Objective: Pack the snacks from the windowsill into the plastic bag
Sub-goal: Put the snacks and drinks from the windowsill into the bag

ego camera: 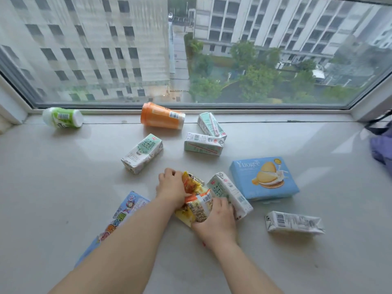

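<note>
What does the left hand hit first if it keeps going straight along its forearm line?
Likely nothing close: the left hand, gripping the yellow snack packet, points up-right toward the window. The line seems to pass between two milk cartons toward the orange cup, though depth is unclear.

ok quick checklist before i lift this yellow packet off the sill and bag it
1. Left hand on the crinkly yellow snack packet: ok, grip on its top end.
2. Right hand on the packet: ok, holding the lower end.
3. Packet free of neighbours: not ok, the white and green milk carton lies against it.
4. Plastic bag open and within reach: cannot tell, no bag clearly in view.
5. Pale windowsill around the hands: ok, room to lift.
</note>
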Tool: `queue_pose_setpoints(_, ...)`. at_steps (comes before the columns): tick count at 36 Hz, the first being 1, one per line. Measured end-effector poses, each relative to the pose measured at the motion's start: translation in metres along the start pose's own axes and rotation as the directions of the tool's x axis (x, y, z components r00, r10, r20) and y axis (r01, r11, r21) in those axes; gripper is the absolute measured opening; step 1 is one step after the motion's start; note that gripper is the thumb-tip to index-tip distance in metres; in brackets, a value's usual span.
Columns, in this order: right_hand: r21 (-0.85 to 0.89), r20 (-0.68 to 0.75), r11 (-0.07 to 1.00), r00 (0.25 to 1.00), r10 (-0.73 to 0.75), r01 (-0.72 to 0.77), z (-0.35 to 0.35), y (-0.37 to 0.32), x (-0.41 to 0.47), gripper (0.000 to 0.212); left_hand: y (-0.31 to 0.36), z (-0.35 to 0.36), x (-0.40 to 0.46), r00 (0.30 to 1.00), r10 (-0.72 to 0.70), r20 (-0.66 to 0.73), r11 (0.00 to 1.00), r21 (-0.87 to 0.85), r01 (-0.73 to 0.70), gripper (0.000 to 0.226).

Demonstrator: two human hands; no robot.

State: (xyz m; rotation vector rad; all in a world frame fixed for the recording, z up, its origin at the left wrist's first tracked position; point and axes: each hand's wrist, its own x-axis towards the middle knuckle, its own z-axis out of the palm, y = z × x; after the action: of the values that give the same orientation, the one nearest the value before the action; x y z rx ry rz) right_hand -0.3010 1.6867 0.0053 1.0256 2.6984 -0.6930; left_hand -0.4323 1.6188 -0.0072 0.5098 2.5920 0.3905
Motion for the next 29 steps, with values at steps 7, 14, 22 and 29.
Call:
queue_pose_setpoints(7, 0.076, 0.049, 0.995, 0.997, 0.052, -0.056, 0.004, 0.015, -0.020, 0.073, 0.000, -0.003, -0.003, 1.000, 0.010, 0.013, 0.999, -0.048, -0.010, 0.047)
queue_pose_setpoints(14, 0.137, 0.169, 0.985, 0.982, 0.080, -0.104, -0.015, 0.020, -0.059, 0.055, -0.005, -0.020, -0.044, 0.988, -0.149, -0.027, 0.988, -0.034, 0.148, 0.036)
queue_pose_setpoints(22, 0.494, 0.145, 0.866, 0.989, 0.000, -0.072, -0.087, -0.017, -0.093, 0.043, 0.002, -0.109, -0.116, 0.963, -0.156, -0.221, 0.894, -0.446, 0.043, 0.033)
queue_pose_setpoints(29, 0.564, 0.012, 0.814, 0.984, -0.175, 0.138, -0.158, -0.063, -0.167, 0.038, -0.013, -0.186, -0.223, 0.880, -0.204, -0.428, 0.767, -0.629, -0.128, 0.025)
